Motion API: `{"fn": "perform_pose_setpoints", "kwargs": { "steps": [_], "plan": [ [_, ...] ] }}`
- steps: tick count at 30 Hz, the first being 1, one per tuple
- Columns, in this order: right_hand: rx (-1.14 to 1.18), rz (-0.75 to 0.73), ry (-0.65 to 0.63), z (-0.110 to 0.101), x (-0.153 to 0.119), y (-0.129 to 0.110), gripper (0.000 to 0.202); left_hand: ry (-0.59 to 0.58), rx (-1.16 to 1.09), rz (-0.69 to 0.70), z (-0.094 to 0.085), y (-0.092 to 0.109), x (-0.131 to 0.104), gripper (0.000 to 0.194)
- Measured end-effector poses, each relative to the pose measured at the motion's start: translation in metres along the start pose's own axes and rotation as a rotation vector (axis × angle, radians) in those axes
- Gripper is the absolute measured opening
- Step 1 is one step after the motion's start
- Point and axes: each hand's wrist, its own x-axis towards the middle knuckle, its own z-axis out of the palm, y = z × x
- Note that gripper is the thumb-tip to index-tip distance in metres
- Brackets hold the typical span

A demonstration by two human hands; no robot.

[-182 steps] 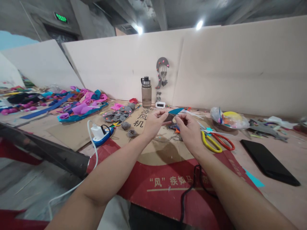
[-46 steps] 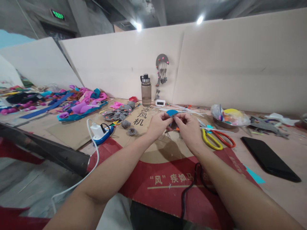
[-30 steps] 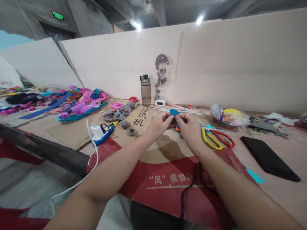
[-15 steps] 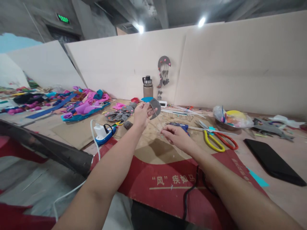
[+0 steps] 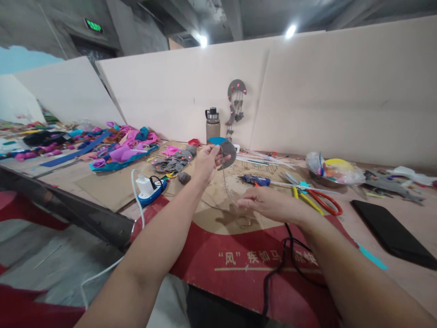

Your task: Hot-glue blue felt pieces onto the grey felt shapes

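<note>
My left hand pinches a grey felt crescent by its edge, held up above the cardboard. A thin grey yarn hangs slack from the crescent down to the fingertips of my right hand. The right fingers are drawn together at the yarn, slightly smeared by motion. More yarn lies in loose loops on the cardboard below them. Behind the right hand lies a blue hot glue gun. A ball of grey yarn sits left of my left wrist.
Yellow-handled scissors and red-handled scissors lie at right, near a black phone. A bowl holds bagged scraps. At left are a power strip and felt scraps. A bottle and a hanging felt ornament are at the back.
The yarn has gone from taut to slack. My right hand has moved a little right and lower, and the crescent has turned slightly in my left hand.
</note>
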Motion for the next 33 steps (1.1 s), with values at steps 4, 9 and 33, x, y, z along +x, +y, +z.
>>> {"fn": "perform_pose_setpoints", "kwargs": {
  "steps": [4, 9, 33],
  "plan": [
    [-0.006, 0.054, 0.501, 0.002, 0.009, 0.011, 0.026, -0.129, 0.153, -0.008, 0.021, -0.007, -0.021, 0.021],
    [0.44, 0.06, 0.722, 0.017, 0.022, 0.018, 0.032, -0.203, 0.635, 0.266, 0.027, -0.012, -0.038, 0.011],
    [0.196, 0.123, 0.881, -0.008, 0.014, 0.02, 0.024, -0.325, 0.323, -0.129, 0.039, -0.02, -0.047, 0.018]
  ]
}}
